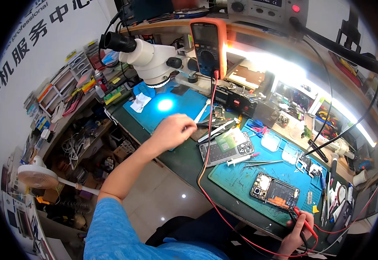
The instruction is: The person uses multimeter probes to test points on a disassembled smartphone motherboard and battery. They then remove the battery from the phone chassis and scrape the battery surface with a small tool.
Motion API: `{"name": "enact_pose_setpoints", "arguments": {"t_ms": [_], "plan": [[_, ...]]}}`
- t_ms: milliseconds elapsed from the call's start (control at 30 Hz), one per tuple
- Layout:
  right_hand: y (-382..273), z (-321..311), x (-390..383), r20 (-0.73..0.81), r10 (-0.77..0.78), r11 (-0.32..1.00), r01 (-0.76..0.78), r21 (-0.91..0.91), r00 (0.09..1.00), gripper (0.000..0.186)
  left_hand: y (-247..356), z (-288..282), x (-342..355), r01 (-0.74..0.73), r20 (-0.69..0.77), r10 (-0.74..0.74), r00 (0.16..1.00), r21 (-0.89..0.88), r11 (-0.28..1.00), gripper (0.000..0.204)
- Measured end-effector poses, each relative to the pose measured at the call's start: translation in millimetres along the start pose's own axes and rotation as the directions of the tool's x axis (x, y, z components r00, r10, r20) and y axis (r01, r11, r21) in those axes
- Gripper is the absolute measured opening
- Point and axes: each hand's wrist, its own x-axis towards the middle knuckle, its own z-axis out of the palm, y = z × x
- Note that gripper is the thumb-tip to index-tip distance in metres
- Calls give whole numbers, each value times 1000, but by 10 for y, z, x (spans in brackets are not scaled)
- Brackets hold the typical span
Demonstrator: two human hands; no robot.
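Observation:
My left hand (178, 130) is over the bench near white-handled tools (215, 132), its fingers curled with their contents hidden. My right hand (298, 232) grips red and black probes (295, 213), their tips at the lower right corner of an opened phone (274, 190) with exposed board and orange flex part. The phone lies on a blue silicone mat (228, 177), below metal tweezers (262, 163) and a syringe (239, 160). A detached phone housing (217, 154) lies to the left. An orange multimeter (206, 50) stands behind, leads hanging down from it.
A white microscope (150, 63) lights a second blue mat (141, 112). A fan (37, 175) is at the left beside cluttered shelves (54, 97). Pens and small tools (336, 199) crowd the right edge. Cables (330, 108) hang over the bright light bar (353, 119).

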Motion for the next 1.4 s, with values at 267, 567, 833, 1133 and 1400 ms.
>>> {"name": "enact_pose_setpoints", "arguments": {"t_ms": [267,567,833,1133,1400], "plan": [[-105,54,-16,22,-6,997,7,-79,1000,12,75,249,4,-75,124,25,992,419,905,23],[-74,28,-16,48,-139,990,140,-30,989,12,309,319,230,-43,229,-120,966,600,799,13],[-60,41,-11,67,-201,979,203,-21,977,12,83,301,176,44,46,-88,995,588,808,13],[-40,38,-7,53,-234,971,236,-33,971,11,1329,13,-861,-447,-104,500,860,318,836,47],[-11,1,9,83,-250,965,255,-58,965,12,1803,1141,-750,-713,-77,724,686,131,689,54]]}}
